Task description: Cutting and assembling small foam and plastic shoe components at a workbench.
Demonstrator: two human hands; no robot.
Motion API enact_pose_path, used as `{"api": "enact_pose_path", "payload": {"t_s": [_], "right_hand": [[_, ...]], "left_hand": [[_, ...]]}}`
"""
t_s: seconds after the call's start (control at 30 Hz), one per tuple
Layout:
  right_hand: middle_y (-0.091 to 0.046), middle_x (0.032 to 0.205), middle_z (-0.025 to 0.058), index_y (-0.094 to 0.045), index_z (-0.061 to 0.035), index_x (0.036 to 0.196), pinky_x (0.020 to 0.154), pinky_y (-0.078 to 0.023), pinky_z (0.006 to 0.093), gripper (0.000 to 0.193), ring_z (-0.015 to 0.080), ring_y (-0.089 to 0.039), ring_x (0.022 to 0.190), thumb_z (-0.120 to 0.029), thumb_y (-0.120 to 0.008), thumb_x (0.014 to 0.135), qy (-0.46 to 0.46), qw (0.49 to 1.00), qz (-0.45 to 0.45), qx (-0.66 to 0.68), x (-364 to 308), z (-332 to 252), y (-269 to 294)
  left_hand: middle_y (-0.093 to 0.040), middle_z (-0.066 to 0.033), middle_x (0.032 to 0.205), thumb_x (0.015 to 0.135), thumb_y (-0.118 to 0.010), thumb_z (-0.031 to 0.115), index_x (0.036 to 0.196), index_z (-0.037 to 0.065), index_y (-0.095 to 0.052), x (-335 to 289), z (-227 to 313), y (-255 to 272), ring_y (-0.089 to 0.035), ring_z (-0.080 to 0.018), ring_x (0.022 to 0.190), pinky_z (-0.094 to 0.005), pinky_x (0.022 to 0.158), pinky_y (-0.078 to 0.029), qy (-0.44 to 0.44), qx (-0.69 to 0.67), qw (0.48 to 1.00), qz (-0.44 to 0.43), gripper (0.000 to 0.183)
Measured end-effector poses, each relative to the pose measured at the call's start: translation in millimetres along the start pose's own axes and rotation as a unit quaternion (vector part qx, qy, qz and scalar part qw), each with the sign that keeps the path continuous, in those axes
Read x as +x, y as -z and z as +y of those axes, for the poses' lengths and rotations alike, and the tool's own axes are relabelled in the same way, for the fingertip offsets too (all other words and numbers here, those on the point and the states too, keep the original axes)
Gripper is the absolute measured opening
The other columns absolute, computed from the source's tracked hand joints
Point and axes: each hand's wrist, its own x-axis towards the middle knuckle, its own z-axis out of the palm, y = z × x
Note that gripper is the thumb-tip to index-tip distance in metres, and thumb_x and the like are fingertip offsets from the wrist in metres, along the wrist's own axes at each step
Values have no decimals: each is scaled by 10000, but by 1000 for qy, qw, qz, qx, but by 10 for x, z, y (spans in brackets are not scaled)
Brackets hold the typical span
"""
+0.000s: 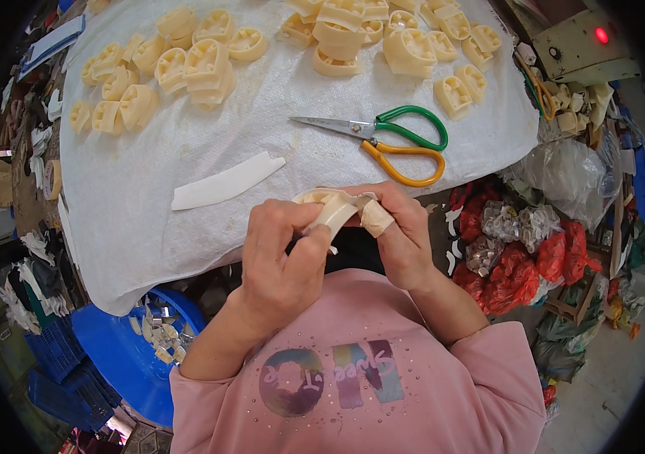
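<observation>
Just past the table's near edge, my left hand [281,253] grips a cream plastic shoe heel [335,214], with its fingers curled around one side. My right hand [405,234] closes on the heel's other side. A beige wrap covers the right thumb. Thin white material shows along the heel's edge, partly hidden by the fingers. Beyond my hands, a curved white strip [228,181] lies flat on the cloth. Scissors [368,130] with one green and one orange handle lie slightly open beyond my right hand.
Several cream heels [209,68] sit in loose groups along the far side of the white cloth [262,140], some stacked. A blue basin [122,356] with small pieces stands below left. Red plastic bags [508,284] and clear bags crowd the right. A tape roll [52,179] sits at left.
</observation>
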Motion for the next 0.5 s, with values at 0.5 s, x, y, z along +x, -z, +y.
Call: {"api": "enact_pose_path", "payload": {"t_s": [0.5], "right_hand": [[-562, 1157, 161, -543, -11, 1145, 927, -414, 348, 274, 241, -524, 1109, -180, -531, 929, 87, 989, -73, 97, 76, 94, -26]], "left_hand": [[-561, -173, 955, 639, -641, -131, 854, -23, -535, -89, -41, -43, -601, -317, 810, -356, 640, -516, -29, -38, 995, 83, 263]]}}
